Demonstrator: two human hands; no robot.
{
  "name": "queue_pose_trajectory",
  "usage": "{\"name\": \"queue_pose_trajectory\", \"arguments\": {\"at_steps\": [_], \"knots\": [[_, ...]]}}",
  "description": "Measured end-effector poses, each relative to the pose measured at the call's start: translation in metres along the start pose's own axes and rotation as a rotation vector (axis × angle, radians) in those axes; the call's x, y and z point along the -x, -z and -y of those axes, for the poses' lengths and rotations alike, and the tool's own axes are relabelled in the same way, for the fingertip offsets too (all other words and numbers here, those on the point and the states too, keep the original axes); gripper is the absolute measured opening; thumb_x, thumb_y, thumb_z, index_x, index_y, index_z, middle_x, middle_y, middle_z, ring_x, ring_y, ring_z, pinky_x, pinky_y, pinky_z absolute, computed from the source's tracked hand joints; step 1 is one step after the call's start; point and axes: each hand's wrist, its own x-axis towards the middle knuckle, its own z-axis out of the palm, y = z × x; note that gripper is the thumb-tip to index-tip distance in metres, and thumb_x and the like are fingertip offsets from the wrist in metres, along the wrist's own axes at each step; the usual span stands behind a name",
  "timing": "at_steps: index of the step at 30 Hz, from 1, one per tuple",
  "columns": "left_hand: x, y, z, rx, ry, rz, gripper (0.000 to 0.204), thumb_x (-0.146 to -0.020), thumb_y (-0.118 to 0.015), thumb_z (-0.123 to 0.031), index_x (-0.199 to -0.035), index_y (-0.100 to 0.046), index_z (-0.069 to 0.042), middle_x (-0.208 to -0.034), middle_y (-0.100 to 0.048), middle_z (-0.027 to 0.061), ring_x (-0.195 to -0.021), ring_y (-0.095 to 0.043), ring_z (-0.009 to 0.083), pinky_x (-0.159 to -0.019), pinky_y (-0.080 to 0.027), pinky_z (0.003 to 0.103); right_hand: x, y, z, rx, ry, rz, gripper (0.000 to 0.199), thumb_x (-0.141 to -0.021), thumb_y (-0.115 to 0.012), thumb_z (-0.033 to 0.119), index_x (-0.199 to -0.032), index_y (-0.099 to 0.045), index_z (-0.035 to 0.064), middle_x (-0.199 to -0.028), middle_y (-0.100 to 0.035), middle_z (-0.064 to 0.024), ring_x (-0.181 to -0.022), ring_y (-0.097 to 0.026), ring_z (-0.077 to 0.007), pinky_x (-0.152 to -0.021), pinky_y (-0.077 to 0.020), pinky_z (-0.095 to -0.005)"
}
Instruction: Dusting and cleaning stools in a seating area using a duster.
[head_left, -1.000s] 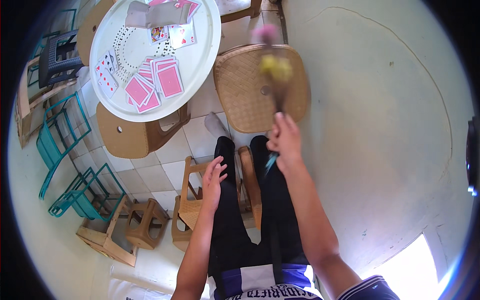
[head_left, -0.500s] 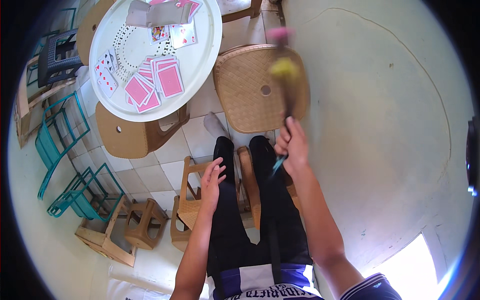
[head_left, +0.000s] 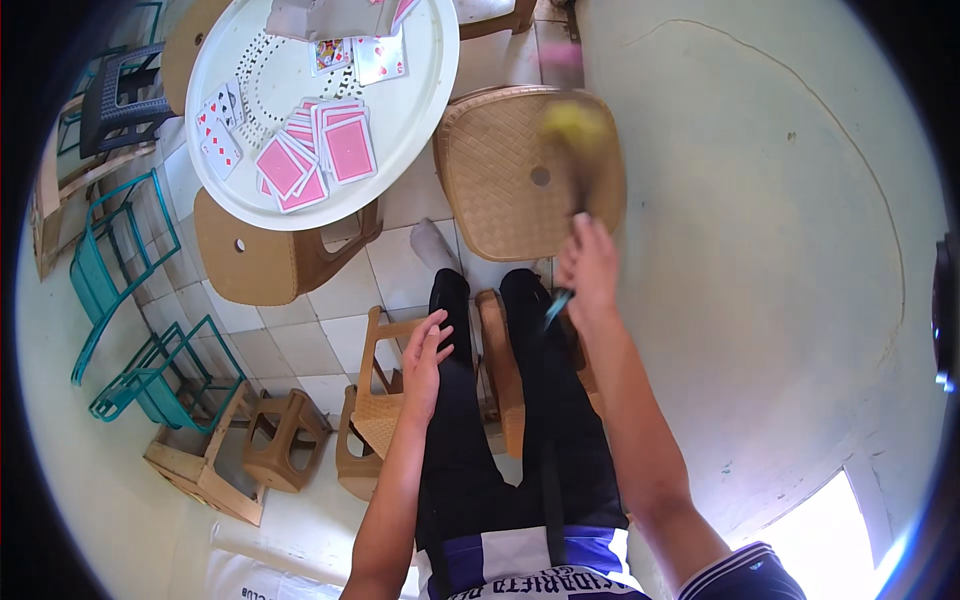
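Note:
In my right hand [head_left: 590, 262] is a feather duster [head_left: 577, 180], its handle wrapped by my closed fingers. The duster is smeared by motion; a dark length, a yellow band and a pink tip can be made out, and its teal handle end sticks out below my fist. It hangs over the brown woven-pattern plastic stool [head_left: 490, 190] in front of me. Whether it touches the stool seat cannot be told. My left hand [head_left: 425, 355] holds nothing, its fingers apart, beside my left leg and above a brown stool [head_left: 378, 415].
A round white table [head_left: 410, 140] at the far left bears pink-backed playing cards [head_left: 350, 150], face-up cards [head_left: 380, 60] and a grey open box [head_left: 330, 18]. Teal metal chairs [head_left: 120, 260] and small brown stools [head_left: 290, 440] line the left. A pale wall [head_left: 760, 250] rises close on the right.
The duster stays in my right hand and is blurred in both frames. My right hand has shifted slightly up. The table and stools sit a little differently in the picture as the view moves.

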Motion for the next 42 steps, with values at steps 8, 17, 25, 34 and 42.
{"name": "queue_pose_trajectory", "arguments": {"at_steps": [8, 17, 25, 34, 42], "knots": [[0.002, 0.004, 0.01, 0.012, 0.012, -0.02, 0.044, -0.104, -0.046, -0.034, -0.138, -0.052, -0.008, -0.142, -0.053, 0.0101, -0.127, -0.055, 0.0244, -0.1, -0.047, 0.037, 0.006, -0.002, 0.001, 0.314, -0.194, 0.264, 0.017, -0.102, -0.053, 0.029, -0.098, -0.058, 0.0126, -0.06, -0.034, 0.0077, -0.046, -0.031, -0.0033, -0.04, -0.0227, -0.0218], [0.002, 0.004, 0.004, 0.059, -0.002, -0.029, 0.045, -0.104, -0.048, -0.036, -0.138, -0.053, -0.008, -0.141, -0.054, 0.0095, -0.126, -0.055, 0.0238, -0.1, -0.046, 0.036, -0.012, 0.014, 0.02, 0.085, -0.009, -0.07, 0.021, -0.102, -0.053, 0.032, -0.104, -0.056, 0.0117, -0.061, -0.036, 0.0068, -0.045, -0.03, -0.0027, -0.039, -0.0221, -0.021], [0.006, 0.013, 0.009, 0.062, 0.008, -0.046, 0.045, -0.104, -0.048, -0.036, -0.138, -0.053, -0.008, -0.141, -0.054, 0.0097, -0.125, -0.055, 0.0238, -0.098, -0.047, 0.035, -0.002, 0.003, 0.008, 1.013, 0.473, 0.254, 0.028, -0.098, -0.053, 0.023, -0.09, -0.062, -0.0023, -0.071, -0.059, -0.0146, -0.07, -0.06, -0.0318, -0.065, -0.0459, -0.041], [0.01, 0.027, 0.017, 0.08, -0.005, -0.071, 0.045, -0.103, -0.047, -0.035, -0.139, -0.051, -0.008, -0.141, -0.053, 0.01, -0.127, -0.055, 0.0252, -0.099, -0.047, 0.036, -0.017, 0.01, 0.053, 1.732, 0.514, 0.852, 0.023, -0.087, -0.067, 0.018, -0.104, -0.069, 0.0033, -0.092, -0.068, -0.0224, -0.086, -0.064, -0.0417, -0.075, -0.0507, -0.0465], [0.009, 0.023, 0.019, 0.109, 0.016, -0.067, 0.045, -0.103, -0.048, -0.036, -0.139, -0.051, -0.008, -0.141, -0.054, 0.0099, -0.126, -0.055, 0.0245, -0.099, -0.047, 0.036, -0.043, -0.029, 0.086, 1.275, 0.704, 0.323, 0.023, -0.086, -0.064, 0.018, -0.104, -0.069, 0.0048, -0.09, -0.067, -0.0223, -0.081, -0.065, -0.04, -0.073, -0.0514, -0.0461]]}}
